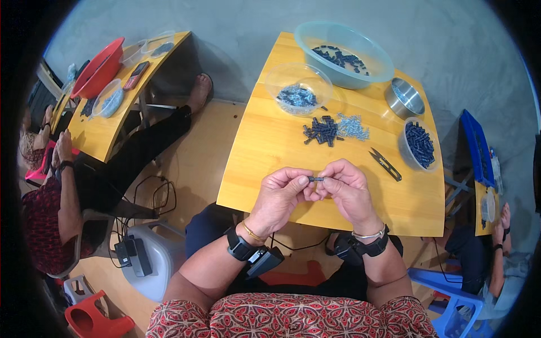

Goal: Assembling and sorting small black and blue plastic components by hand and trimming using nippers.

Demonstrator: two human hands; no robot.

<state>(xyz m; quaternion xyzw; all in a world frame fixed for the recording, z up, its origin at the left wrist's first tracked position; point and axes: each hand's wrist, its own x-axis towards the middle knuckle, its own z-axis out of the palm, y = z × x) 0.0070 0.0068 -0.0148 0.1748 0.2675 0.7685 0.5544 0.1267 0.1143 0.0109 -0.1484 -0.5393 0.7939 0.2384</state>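
My left hand (pixel 284 191) and my right hand (pixel 345 188) meet above the near part of the yellow table (pixel 248 180). Between their fingertips lies a small dark cylindrical piece (pixel 316 179), pinched from both ends. Its finer details are too small to make out. Ahead of the hands is a loose heap of dark cylindrical pieces (pixel 321 131), touching a heap of small silvery pieces (pixel 354 127). A pair of thread snips (pixel 386 164) rests to the right of my right hand.
At the back stand a pale teal basin (pixel 341 80), a clear tub (pixel 270 84) and a steel bowl (pixel 414 105). A clear tub of dark pieces (pixel 418 143) sits at the right edge. People work at side tables; a grey stool (pixel 155 281) is left, a blue stool (pixel 465 304) right.
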